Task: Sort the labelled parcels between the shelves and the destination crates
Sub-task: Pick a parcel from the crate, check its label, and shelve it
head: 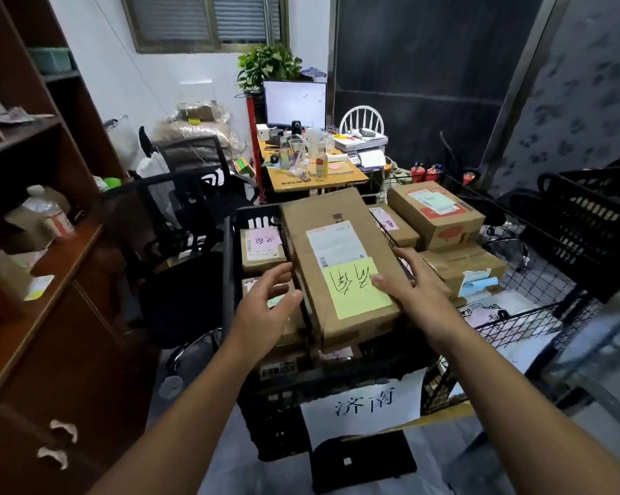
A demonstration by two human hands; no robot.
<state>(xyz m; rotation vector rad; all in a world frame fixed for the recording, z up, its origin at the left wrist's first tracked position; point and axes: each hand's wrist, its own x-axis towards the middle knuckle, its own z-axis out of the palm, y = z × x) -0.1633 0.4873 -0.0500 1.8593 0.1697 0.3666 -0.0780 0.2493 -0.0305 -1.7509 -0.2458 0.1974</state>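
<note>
A cluttered wooden desk [340,175] is being shown against the far wall, with a lit monitor [295,103] being supported at its back edge. A leafy green plant [267,66] is being displayed just above the monitor. Glass jars and bottles [296,148] are being crowded together mid-desk, and a white printer [367,146] is being kept at the right end. A white spindle-back chair [361,119] is being partly hidden behind the printer. Red fire extinguishers [424,172] are being kept right of the desk. A black mesh office chair [194,162] is being parked to its left, below a shuttered window [208,19].
</note>
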